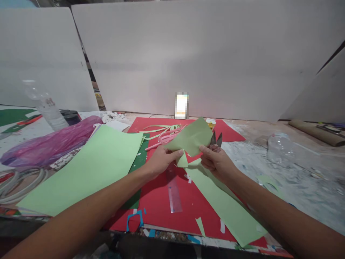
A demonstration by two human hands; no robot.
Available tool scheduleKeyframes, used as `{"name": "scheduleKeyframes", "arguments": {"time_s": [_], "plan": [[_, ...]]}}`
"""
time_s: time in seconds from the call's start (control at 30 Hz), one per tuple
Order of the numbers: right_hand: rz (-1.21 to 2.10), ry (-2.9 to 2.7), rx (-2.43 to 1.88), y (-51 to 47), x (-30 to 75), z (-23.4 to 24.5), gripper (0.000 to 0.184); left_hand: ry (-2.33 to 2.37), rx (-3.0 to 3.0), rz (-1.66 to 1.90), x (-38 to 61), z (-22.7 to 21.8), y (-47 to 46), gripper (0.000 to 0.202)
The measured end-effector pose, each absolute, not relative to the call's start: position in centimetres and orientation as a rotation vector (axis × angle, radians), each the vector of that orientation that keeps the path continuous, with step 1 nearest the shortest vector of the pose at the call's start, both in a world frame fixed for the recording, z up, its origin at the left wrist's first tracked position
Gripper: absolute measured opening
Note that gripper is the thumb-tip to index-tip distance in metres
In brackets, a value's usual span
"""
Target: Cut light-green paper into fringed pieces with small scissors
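My left hand (pixel 163 159) pinches the lower left corner of a light green piece of paper (pixel 192 136), thumb on top. That piece is raised above the red sheet, and a small flap of green paper hangs by my left thumb. The paper's right edge is held between my right hand's thumb and finger (pixel 215 160). The same hand also keeps a pair of scissors (pixel 216 139), blades parted and pointing up and away. Below lies a long green paper strip (pixel 223 205), and a clear ruler (pixel 174 192) rests on the red sheet (pixel 156 205).
Large green sheets (pixel 91 169) lie at left, beside a pink plastic bag (pixel 59 140) and a water bottle (pixel 47 108). A bright-screened phone (pixel 181 105) leans on the white board (pixel 188 54). A clear plastic jar (pixel 280 147) stands right. Paper scraps litter the front edge.
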State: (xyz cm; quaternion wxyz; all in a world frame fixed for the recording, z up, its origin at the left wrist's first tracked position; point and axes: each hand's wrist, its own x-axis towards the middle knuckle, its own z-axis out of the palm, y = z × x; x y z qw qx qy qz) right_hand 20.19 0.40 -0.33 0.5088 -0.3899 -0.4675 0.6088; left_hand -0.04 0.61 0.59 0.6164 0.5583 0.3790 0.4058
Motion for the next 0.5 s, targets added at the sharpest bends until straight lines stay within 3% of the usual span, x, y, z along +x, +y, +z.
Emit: {"name": "scheduleKeyframes", "arguments": {"time_s": [0.13,0.3,0.5], "plan": [[1.41,-1.167,-0.975,1.2,21.2,-0.2,0.056,0.731,1.275,0.733,-0.6,0.7,0.9,0.027],[1.224,-1.132,-1.107,2.9,23.7,0.1,0.049,0.627,1.218,0.534,-2.0,1.2,1.5,0.027],[0.979,-1.202,-1.362,4.3,26.8,-0.1,0.048,0.647,1.265,0.677,-2.5,1.4,2.1,0.021]]}}
